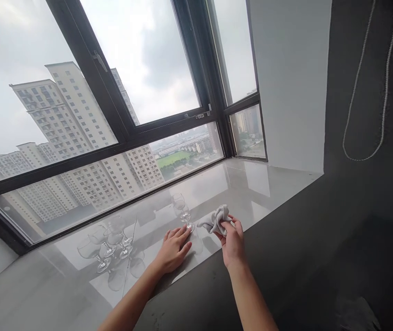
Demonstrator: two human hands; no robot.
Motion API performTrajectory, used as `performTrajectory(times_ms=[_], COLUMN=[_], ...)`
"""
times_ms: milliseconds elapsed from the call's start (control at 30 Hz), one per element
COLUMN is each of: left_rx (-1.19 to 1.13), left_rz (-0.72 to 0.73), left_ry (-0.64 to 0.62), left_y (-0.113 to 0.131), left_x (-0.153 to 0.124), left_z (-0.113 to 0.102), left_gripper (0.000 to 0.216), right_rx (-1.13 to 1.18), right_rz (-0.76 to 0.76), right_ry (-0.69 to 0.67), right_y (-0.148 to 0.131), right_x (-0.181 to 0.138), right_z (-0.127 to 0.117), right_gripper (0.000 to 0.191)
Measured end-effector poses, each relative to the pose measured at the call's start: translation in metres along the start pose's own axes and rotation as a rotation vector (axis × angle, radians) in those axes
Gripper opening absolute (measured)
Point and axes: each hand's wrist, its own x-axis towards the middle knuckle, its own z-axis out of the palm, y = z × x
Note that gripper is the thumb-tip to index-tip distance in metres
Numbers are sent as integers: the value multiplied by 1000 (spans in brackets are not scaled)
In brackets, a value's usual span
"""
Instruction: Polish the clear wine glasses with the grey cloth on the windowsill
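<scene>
My left hand (174,250) lies flat on the glossy windowsill, fingers stretched out and palm down. Its fingertips reach the foot of a clear stemmed glass (183,214), which stands upright; whether they press on the foot I cannot tell. A crumpled light grey cloth (217,220) is pinched in my right hand (233,239), just right of that glass and above the sill's front edge. Farther left, several more clear stemmed glasses (108,239) stand in a close group.
The pale, reflective windowsill (248,202) runs along dark-framed windows (127,138), with tall buildings outside. A white wall (291,87) closes its right end. At the far right, a beaded blind cord (386,92) hangs in a loop against a dark grey wall (355,193).
</scene>
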Motion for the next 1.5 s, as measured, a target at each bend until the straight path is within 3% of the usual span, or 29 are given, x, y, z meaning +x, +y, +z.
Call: performTrajectory(times_ms=[367,800,1100,1233,1333,1433,1500], left_rx=[-108,-38,-53,-142,-135,-155,-348], left_rz=[-15,20,-93,-87,-151,-382,-581], left_ry=[87,33,12,157,403,739,946], left_y=[-20,-19,-26,-22,-27,-42,-54], left_x=[29,33,33,-2,-41,-77,-93], left_z=[7,-1,-4,-20,-35,-46,-52], left_gripper=[51,49,56,49,36,31,26], right_rx=[18,0,26,25,19,21,25], right_rz=[-28,-17,0,-1,3,10,19], right_ry=[16,34,65,65,44,36,30], right_y=[-4,-11,-10,-9,-6,-1,2], right_x=[6,0,4,5,5,4,2], right_z=[-6,-6,-11,-14,-14,-11,-8], right_gripper=[44,45,45,43,43,43,44])
